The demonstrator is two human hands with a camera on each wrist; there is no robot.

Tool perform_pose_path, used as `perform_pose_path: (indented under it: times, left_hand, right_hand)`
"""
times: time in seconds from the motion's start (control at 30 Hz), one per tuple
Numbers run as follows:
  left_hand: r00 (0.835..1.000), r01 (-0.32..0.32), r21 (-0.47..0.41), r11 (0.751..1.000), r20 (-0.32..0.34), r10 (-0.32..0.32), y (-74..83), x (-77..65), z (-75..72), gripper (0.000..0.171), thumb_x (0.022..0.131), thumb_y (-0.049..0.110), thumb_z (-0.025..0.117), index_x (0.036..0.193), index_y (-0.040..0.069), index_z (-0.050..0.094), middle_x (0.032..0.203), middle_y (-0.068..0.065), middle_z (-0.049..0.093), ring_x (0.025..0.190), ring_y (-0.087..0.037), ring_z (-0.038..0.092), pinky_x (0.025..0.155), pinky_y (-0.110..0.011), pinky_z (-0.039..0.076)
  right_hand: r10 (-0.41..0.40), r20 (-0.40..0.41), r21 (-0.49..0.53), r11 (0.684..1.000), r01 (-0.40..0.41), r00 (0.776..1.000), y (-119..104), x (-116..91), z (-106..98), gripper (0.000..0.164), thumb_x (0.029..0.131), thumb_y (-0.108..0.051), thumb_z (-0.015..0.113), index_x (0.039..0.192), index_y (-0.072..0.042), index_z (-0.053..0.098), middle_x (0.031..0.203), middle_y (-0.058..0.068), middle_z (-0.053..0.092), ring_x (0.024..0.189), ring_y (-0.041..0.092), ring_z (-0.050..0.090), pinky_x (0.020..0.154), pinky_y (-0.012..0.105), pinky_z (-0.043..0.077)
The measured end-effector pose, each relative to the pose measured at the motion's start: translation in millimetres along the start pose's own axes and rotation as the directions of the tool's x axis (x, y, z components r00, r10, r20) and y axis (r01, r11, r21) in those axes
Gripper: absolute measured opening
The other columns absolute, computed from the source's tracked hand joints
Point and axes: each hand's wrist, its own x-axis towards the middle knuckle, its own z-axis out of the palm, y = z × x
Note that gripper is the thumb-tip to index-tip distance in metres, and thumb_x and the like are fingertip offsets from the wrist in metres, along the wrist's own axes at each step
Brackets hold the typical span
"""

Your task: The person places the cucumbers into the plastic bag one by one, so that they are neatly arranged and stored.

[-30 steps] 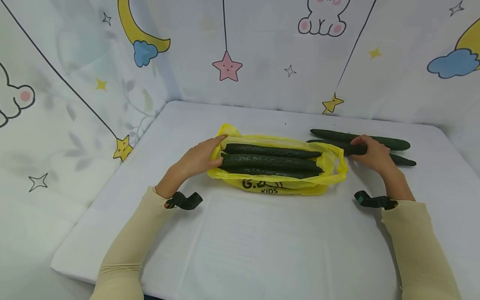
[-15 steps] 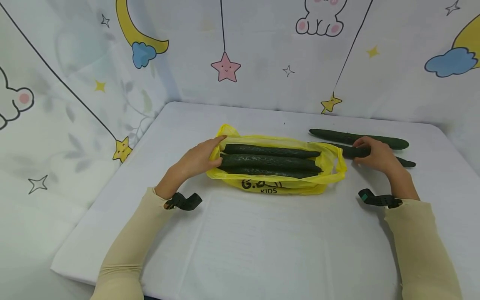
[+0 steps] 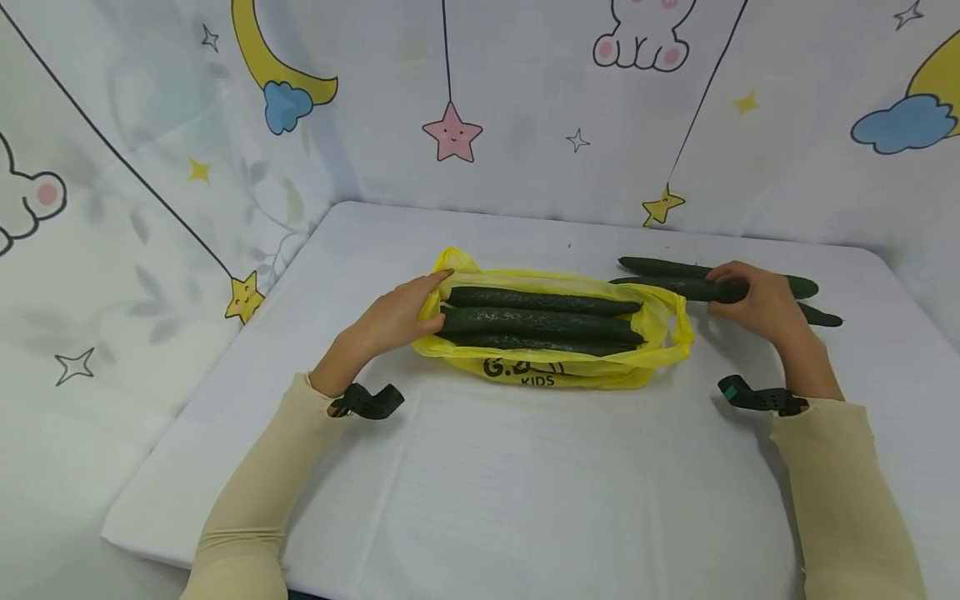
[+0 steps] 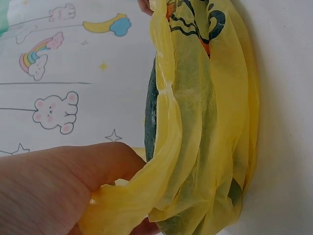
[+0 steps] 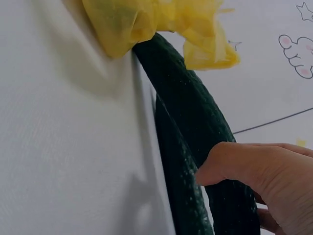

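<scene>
My left hand (image 3: 397,312) holds the left end of a yellow plastic bag (image 3: 585,379), its thumb and fingers at the rim. In the left wrist view, the bag's plastic (image 4: 195,147) bunches beside the thumb. Several dark green cucumbers (image 3: 540,323) lie lengthwise in the bag's open mouth. At the right, my right hand (image 3: 768,304) grips another cucumber (image 3: 682,288) between thumb and fingers. Its far end overlaps the bag's right handle in the right wrist view, where the gripped cucumber (image 5: 190,103) slants over another. That second cucumber (image 3: 660,267) lies behind on the table, partly hidden by my hand.
A white cloth covers the table (image 3: 525,483). Behind it hangs a pale backdrop (image 3: 525,83) printed with stars, moons and bears. Dark camera mounts (image 3: 371,402) sit on both wrists, over beige sleeves.
My right hand has moved a little to the right along the cucumber, which now lies closer against the one behind it. The left hand and bag have stayed in place.
</scene>
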Motion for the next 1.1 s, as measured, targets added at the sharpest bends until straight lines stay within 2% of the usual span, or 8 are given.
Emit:
perform_pose_path:
  times: [0.37, 0.6, 0.77, 0.8, 0.9, 1.0, 1.1]
  left_hand:
    - [1.000, 0.006, 0.000, 1.000, 0.005, -0.006, 0.8, -1.3, 0.0, 0.069, 0.096, 0.019, 0.057, 0.155, 0.009, 0.024, 0.156, -0.016, 0.032, 0.141, -0.036, 0.034, 0.108, -0.053, 0.035]
    - [1.000, 0.011, 0.008, 1.000, 0.004, -0.011, 1.5, -1.0, -1.0, 0.070, 0.096, 0.020, 0.058, 0.156, 0.010, 0.023, 0.156, -0.016, 0.032, 0.141, -0.036, 0.033, 0.108, -0.054, 0.035]
    - [1.000, 0.004, 0.016, 1.000, -0.001, -0.004, 0.6, -0.8, -1.1, 0.070, 0.096, 0.020, 0.057, 0.156, 0.009, 0.023, 0.156, -0.016, 0.032, 0.141, -0.035, 0.034, 0.108, -0.053, 0.036]
    - [1.000, 0.001, 0.017, 1.000, -0.003, -0.001, 0.5, -0.5, -1.0, 0.069, 0.096, 0.020, 0.057, 0.156, 0.009, 0.023, 0.156, -0.016, 0.032, 0.141, -0.035, 0.034, 0.107, -0.053, 0.036]
    - [1.000, 0.000, 0.015, 1.000, -0.006, 0.001, 1.0, -0.8, -1.4, 0.070, 0.096, 0.020, 0.057, 0.155, 0.009, 0.024, 0.156, -0.016, 0.032, 0.141, -0.035, 0.034, 0.107, -0.053, 0.037]
    - [1.000, 0.001, 0.011, 1.000, -0.005, -0.001, 1.6, -1.4, -1.7, 0.070, 0.095, 0.019, 0.058, 0.155, 0.009, 0.024, 0.156, -0.016, 0.033, 0.141, -0.035, 0.034, 0.106, -0.053, 0.037]
    - [1.000, 0.003, 0.011, 1.000, -0.002, -0.003, 2.2, -2.1, -2.3, 0.070, 0.095, 0.020, 0.059, 0.155, 0.009, 0.024, 0.155, -0.016, 0.033, 0.141, -0.034, 0.034, 0.107, -0.052, 0.037]
  right_hand:
    - [-0.003, -0.090, -0.006, 1.000, 0.002, 0.996, -20, -2, -8, 0.042, 0.084, -0.008, 0.070, 0.122, 0.001, 0.057, 0.115, 0.034, 0.058, 0.102, 0.048, 0.052, 0.088, 0.067, 0.039]
    - [-0.043, -0.138, 0.011, 0.999, 0.045, 0.990, -35, -5, -17, 0.042, 0.083, -0.005, 0.072, 0.123, 0.001, 0.059, 0.118, 0.033, 0.059, 0.110, 0.050, 0.050, 0.089, 0.068, 0.040]
    - [-0.084, -0.148, 0.013, 0.996, 0.086, 0.985, -46, -7, -20, 0.041, 0.083, -0.005, 0.072, 0.121, 0.001, 0.061, 0.114, 0.032, 0.061, 0.106, 0.047, 0.052, 0.087, 0.065, 0.041]
    - [-0.089, -0.147, 0.010, 0.996, 0.092, 0.985, -48, -7, -20, 0.041, 0.083, -0.006, 0.072, 0.122, 0.001, 0.061, 0.114, 0.031, 0.061, 0.105, 0.046, 0.053, 0.085, 0.062, 0.043]
    - [-0.117, -0.153, 0.007, 0.993, 0.120, 0.981, -53, -9, -21, 0.040, 0.083, -0.008, 0.073, 0.121, 0.000, 0.063, 0.112, 0.027, 0.063, 0.098, 0.039, 0.055, 0.079, 0.035, 0.048]
    - [-0.163, -0.168, 0.001, 0.986, 0.165, 0.972, -59, -11, -21, 0.039, 0.081, -0.008, 0.075, 0.119, -0.002, 0.066, 0.111, 0.023, 0.065, 0.091, 0.026, 0.055, 0.069, 0.010, 0.038]
    - [-0.195, -0.168, 0.014, 0.980, 0.200, 0.966, -67, -13, -21, 0.038, 0.080, -0.007, 0.076, 0.117, -0.004, 0.068, 0.110, 0.021, 0.067, 0.089, 0.023, 0.055, 0.066, 0.004, 0.033]
